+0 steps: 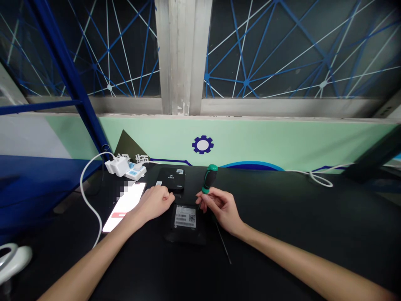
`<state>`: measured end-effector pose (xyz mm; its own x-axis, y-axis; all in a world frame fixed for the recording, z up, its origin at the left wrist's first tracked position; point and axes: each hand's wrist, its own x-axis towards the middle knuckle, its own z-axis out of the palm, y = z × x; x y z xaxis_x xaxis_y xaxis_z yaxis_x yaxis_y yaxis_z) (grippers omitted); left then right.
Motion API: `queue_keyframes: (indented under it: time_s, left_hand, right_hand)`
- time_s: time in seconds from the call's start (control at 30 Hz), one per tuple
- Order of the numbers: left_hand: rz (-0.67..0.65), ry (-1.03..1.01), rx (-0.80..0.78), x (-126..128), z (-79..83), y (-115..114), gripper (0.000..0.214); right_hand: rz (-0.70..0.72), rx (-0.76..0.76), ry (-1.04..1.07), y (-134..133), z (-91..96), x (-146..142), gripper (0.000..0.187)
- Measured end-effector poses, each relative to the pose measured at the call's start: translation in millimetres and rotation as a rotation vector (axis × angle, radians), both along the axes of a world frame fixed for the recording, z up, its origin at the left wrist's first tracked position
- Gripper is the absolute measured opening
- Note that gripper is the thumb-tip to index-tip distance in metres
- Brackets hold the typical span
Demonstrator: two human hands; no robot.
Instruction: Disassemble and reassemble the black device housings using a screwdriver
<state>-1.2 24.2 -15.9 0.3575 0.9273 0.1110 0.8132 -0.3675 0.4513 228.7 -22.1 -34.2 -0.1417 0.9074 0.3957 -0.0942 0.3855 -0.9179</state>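
My right hand (223,209) grips a screwdriver (210,177) with a green and black handle. It stands nearly upright at the right edge of a flat black device (200,236); its tip is hard to make out. On that device is a label (185,216) with barcodes and a square code. My left hand (158,200) is closed, with curled fingers at the device's upper left corner. Whether it holds anything is hidden. A thin metal rod (223,244) lies right of the device, its upper end behind my right hand.
A black box (171,177) lies behind the device. Under my left forearm is a lit phone (117,213). Farther back stand a white power strip (136,170) and a plugged-in charger (118,166) with a white cable (82,179). A white object (19,261) sits at far left.
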Motion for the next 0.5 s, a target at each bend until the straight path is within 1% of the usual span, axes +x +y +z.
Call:
queue_keyframes:
  time_s: [0.2, 0.4, 0.5]
  left_hand:
    - [-0.001, 0.04, -0.008, 0.5, 3.6, -1.3, 0.054]
    - [-0.003, 0.086, -0.02, 0.7, 6.7, -3.1, 0.052]
    - [0.001, 0.111, -0.029, 2.0, 10.8, -5.2, 0.053]
  right_hand:
    - [-0.019, 0.001, 0.052, -1.0, 0.8, 0.9, 0.03]
    - [-0.101, -0.011, 0.117, 0.9, 0.6, 1.9, 0.032]
    - [-0.096, 0.002, 0.119, 1.7, 1.6, 2.2, 0.032]
